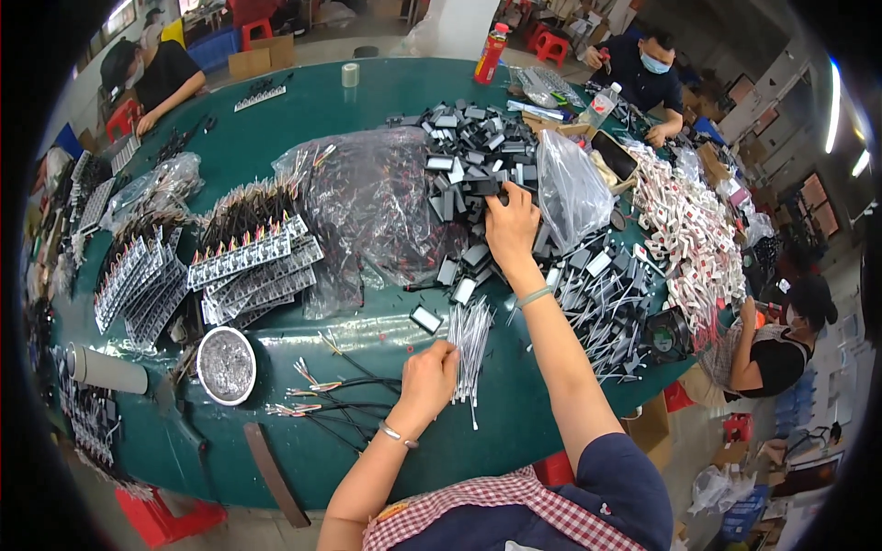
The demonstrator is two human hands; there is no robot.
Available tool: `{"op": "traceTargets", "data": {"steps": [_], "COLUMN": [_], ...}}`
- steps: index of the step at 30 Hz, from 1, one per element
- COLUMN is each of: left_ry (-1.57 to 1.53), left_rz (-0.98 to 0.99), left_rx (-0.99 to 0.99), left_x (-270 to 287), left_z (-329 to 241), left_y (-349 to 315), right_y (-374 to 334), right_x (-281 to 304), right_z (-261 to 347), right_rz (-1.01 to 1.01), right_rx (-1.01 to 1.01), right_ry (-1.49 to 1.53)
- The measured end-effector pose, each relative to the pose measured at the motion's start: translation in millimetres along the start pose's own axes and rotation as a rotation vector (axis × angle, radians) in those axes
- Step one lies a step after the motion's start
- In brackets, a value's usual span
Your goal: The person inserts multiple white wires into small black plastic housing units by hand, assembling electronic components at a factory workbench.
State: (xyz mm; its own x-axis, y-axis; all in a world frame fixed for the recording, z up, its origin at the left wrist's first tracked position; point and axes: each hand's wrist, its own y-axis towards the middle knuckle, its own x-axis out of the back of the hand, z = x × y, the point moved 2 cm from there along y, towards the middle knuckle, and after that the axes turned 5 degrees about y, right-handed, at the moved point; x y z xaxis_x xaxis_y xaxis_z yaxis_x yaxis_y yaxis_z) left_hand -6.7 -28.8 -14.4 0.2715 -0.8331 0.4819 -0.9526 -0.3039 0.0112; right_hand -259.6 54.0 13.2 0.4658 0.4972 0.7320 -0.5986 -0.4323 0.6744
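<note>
My right hand (513, 225) reaches into a heap of small black plastic cases (450, 170), several with pale rectangular faces. Its fingers close on one black case (480, 186) at the near side of the heap. Nearer to me, my left hand (429, 375) rests with curled fingers at the left edge of a bundle of white cable ties (471, 344). Whatever it pinches is hidden by the fingers. Black cables with coloured wire ends (344, 386) lie to the left of this hand. Just beyond it is a loose case with a white face (425, 319).
A clear bag of dark cables (367, 211) and stacked circuit-board strips (253, 262) lie left. Near them stands a white bowl (226, 365). Cases with ties (597, 294) and a white-and-red parts pile (689, 230) spread right. Co-workers (643, 78) sit around the green table (303, 92).
</note>
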Motion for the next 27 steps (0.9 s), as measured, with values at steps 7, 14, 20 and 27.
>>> {"op": "traceTargets", "data": {"steps": [7,14,20,27], "left_ry": [-0.188,-0.400,-0.004,0.091], "left_rz": [-0.130,-0.383,-0.133,-0.238], "left_rx": [0.081,-0.003,-0.065,-0.224], "left_x": [26,39,45,22], "left_z": [-19,-32,-48,-52], "left_y": [4,4,4,-5], "right_y": [-41,-62,-85,-131], "right_x": [28,61,106,141], "right_z": [18,17,31,30], "right_rz": [-0.040,-0.125,0.077,0.160], "right_rx": [-0.030,-0.334,-0.844,-1.051], "right_ry": [0.152,0.707,1.419,1.759]}}
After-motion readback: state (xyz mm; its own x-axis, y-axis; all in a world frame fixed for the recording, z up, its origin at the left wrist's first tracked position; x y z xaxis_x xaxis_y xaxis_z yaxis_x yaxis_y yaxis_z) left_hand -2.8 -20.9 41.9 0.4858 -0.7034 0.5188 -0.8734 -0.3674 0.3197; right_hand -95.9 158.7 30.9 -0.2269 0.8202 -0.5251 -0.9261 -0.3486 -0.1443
